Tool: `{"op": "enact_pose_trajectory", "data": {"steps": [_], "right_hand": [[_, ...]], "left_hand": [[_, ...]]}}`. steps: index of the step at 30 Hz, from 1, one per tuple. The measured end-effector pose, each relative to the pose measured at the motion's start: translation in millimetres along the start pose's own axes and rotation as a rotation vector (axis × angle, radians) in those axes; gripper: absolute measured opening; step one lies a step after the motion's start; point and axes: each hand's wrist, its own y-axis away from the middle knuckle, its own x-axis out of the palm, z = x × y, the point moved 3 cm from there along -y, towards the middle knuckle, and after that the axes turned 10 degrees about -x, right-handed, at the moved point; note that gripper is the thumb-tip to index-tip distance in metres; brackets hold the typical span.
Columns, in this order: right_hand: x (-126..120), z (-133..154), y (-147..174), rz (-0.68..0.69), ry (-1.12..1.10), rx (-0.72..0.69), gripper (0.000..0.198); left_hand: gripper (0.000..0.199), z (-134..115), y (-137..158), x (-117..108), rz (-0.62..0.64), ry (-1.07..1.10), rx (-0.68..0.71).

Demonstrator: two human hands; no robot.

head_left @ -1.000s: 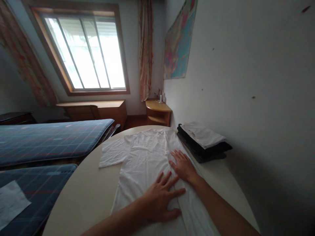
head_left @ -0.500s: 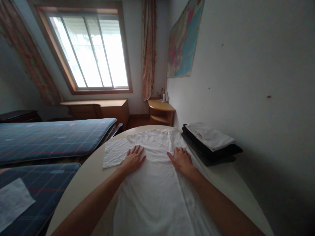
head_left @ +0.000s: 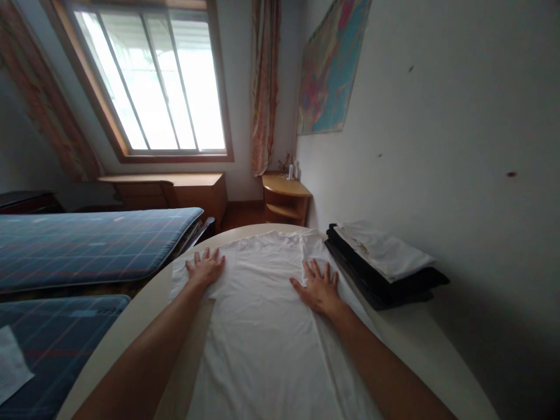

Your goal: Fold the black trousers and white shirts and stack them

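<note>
A white T-shirt (head_left: pixel 262 326) lies spread on the pale round table (head_left: pixel 126 350), its collar end at the far side and a few wrinkles across it. On the sleeve at the left rests my left hand (head_left: pixel 205 267), fingers spread flat. My right hand (head_left: pixel 318 287) presses on the shirt's right part, beside a lengthwise crease, with its fingers apart. Neither hand grips the cloth. The near end of the shirt runs out of view at the bottom.
Right of the shirt sits a stack of folded clothes (head_left: pixel 385 262), white on top of black, close to the wall (head_left: pixel 459 221). Beds with blue plaid mattresses (head_left: pixel 87 245) stand at the left. A corner shelf (head_left: pixel 286 186) and a desk (head_left: pixel 192 182) are beyond the table.
My left hand has slid left from the shirt's chest area onto the sleeve. The right hand stays near its place with its fingers more spread. The view has shifted slightly.
</note>
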Motion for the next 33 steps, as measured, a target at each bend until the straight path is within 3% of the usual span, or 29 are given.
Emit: {"op": "enact_pose_trajectory", "data": {"steps": [7,13,15,18,22,25,29,33], "right_hand": [[2,-1,5,-0.064,-0.009,-0.057,0.086],[-3,4,3,-0.052,0.016,-0.042,0.082],[-9,19,5,-0.049,0.038,-0.069,0.079],[-14,65,15,-0.033,0.037,-0.27,0.072],[-7,142,41,0.067,-0.105,-0.554,0.072],[4,181,58,0.131,-0.21,-0.706,0.077],[14,195,66,0.136,-0.295,-0.834,0.077],[15,190,65,0.083,-0.345,-0.853,0.075]], "left_hand": [[0.063,59,-5,-11,-0.076,-0.031,-0.097],[0.055,89,4,-14,-0.174,-0.058,-0.072],[0.052,96,4,-18,-0.194,-0.066,-0.075],[0.049,104,-1,-25,-0.218,-0.06,-0.085],[0.044,109,-9,-32,-0.218,-0.008,-0.083],[0.038,104,-12,-38,-0.225,0.046,-0.074],[0.037,91,-14,-54,-0.27,0.122,-0.069],[0.032,72,-12,-75,-0.297,0.198,-0.049]]}}
